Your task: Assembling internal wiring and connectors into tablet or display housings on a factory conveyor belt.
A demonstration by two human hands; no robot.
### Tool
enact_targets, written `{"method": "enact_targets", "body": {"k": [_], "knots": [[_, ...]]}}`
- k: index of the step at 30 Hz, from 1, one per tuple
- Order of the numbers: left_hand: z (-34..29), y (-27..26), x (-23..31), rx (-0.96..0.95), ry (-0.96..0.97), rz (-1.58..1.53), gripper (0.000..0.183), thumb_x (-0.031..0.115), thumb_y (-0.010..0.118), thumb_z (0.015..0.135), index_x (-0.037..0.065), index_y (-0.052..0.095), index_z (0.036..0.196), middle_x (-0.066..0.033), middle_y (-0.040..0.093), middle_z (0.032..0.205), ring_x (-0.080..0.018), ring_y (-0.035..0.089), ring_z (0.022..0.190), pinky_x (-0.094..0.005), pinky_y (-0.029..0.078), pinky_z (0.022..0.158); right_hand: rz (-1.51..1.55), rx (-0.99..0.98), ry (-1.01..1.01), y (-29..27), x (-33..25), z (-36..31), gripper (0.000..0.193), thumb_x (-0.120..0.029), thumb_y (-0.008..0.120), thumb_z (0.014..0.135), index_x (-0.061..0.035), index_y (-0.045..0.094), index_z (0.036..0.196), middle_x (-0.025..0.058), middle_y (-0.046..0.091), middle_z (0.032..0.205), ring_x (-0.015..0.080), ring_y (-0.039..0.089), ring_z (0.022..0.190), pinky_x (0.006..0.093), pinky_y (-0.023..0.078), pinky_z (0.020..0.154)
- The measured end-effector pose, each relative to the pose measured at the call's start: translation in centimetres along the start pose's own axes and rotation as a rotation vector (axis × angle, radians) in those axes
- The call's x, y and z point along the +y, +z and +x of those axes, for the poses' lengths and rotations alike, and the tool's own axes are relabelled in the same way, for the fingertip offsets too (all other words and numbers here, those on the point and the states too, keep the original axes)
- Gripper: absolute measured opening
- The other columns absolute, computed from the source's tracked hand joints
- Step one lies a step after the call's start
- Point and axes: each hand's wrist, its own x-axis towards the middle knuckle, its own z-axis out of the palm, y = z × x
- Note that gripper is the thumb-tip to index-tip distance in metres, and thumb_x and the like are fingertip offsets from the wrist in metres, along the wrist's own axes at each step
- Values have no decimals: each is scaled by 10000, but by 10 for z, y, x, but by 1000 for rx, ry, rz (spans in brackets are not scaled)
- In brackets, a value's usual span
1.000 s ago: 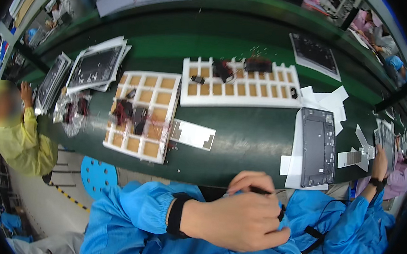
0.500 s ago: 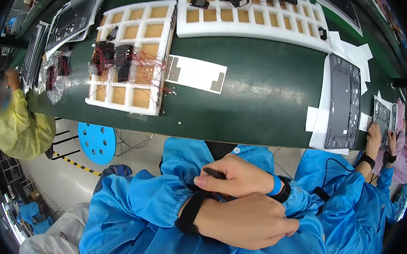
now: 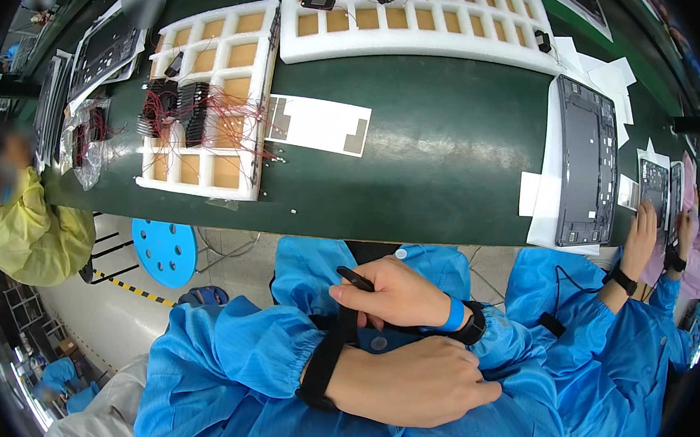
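Observation:
My left hand [image 3: 407, 381] lies palm down across my lap, fingers loosely curled, with no object showing in it. Around its wrist runs a black wrist strap [image 3: 323, 372]. Above that wrist my right hand [image 3: 406, 293] pinches the strap's free end between thumb and fingers, and the end sticks out past the thumb. Between the wrist and the pinch the strap stretches upward. On my right wrist sit a blue band [image 3: 455, 315] and a dark watch [image 3: 473, 323]. The curled fingertips of my left hand are hidden.
On the green table [image 3: 419, 175] stand a white foam tray [image 3: 267, 89] with black wired parts and another foam tray [image 3: 413, 47]. A white card [image 3: 316, 125] lies between them and a dark panel [image 3: 589, 163]. Co-workers sit at right and left, near a blue stool [image 3: 164, 251].
My right hand has drawn the strap's end slightly up and left, and the strap now spans from wrist to fingers. My left hand stays nearly in place. The view has shifted a little.

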Motion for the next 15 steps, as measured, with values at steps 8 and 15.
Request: {"method": "enact_targets", "body": {"k": [8,15], "knots": [[4,9,-7,-20,16,-23,99,113,592,879,16,576,877,-105,517,641,-264,562,624,-391,439,585,-182,-1,-14,-5,-3,3,409,-324,647,952,-5,656,696,55,656,559,153,607,454,304,457,450],[11,-9,-8,-144,-132,-508,110,133,582,953,38,637,956,-82,627,699,-201,586,590,-349,437,528,-317,30,-668,-4,-30,2,298,-248,805,858,-40,645,718,81,606,605,180,561,495,327,394,478]]}}
